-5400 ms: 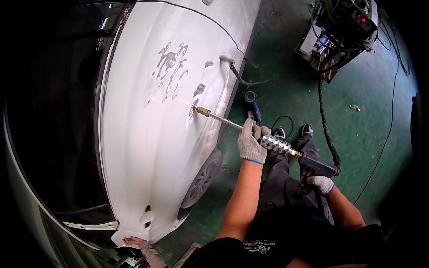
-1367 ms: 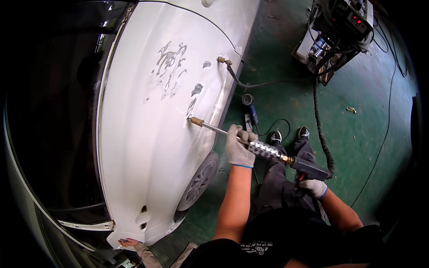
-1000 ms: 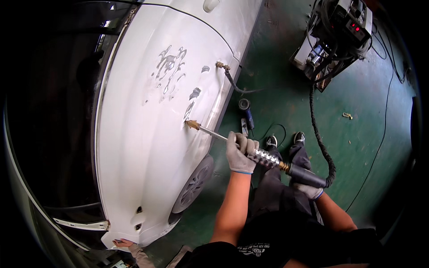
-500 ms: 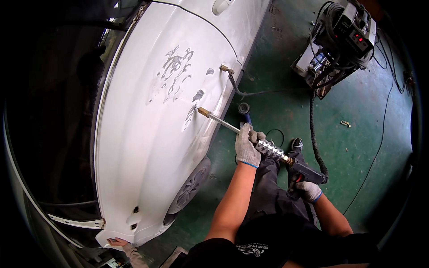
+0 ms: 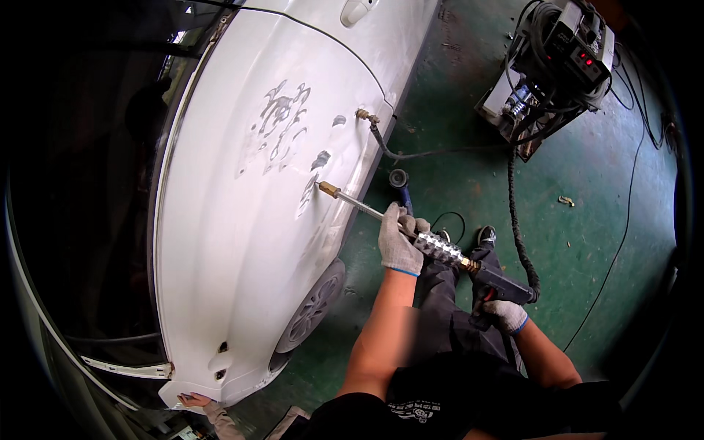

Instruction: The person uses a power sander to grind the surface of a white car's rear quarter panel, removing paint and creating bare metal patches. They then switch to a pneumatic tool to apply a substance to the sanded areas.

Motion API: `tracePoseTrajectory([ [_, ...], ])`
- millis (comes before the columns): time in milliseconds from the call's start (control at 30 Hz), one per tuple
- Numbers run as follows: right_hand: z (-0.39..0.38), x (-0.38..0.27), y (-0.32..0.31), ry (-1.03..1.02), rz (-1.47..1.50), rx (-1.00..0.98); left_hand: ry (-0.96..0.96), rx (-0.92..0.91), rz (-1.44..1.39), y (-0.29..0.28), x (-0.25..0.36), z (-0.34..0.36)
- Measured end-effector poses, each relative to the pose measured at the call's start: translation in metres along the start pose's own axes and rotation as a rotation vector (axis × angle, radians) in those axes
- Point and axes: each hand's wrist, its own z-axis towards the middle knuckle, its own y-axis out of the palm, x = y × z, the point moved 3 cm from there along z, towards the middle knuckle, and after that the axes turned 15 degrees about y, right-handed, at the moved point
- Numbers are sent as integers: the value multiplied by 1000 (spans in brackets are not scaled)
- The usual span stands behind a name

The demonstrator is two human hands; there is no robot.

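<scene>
A slide-hammer dent puller (image 5: 438, 248) slants across the middle, its brass tip touching or very close to a scraped grey patch (image 5: 306, 196) on the white car panel (image 5: 220, 220). My left hand (image 5: 400, 246), in a knitted glove, is closed around the puller's rod just ahead of the knobbed chrome weight. My right hand (image 5: 506, 315), gloved too, is wrapped round the black pistol grip at the rear end; some fingers are hidden behind it. Larger bare-metal scrapes (image 5: 282, 110) mark the panel farther up. A brass clamp (image 5: 365, 116) with a cable is fixed to the panel's lower side.
A welding machine (image 5: 579, 59) with coiled cables and a red display stands at the far right. Its thick sleeved cable (image 5: 517, 220) runs to the puller. A blue power tool (image 5: 402, 189) lies beside the car. Another person's hand (image 5: 194, 400) touches the car's near corner.
The car and my left hand with the rod appear slightly farther left in view. The puller's tip stays at the same scraped patch, and both grips are unchanged.
</scene>
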Motion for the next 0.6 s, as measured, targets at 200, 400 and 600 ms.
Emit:
tracePoseTrajectory([
  [200,-4,-5,-1,-1,-83,26,103,37,139,8,0,-10],
  [400,-9,-18,8,-665,-890,553,-64,-478,-300,3,5,-14],
  [600,16,22,-19,-28,161,294,132,-230,295,-8,-31,-9],
])
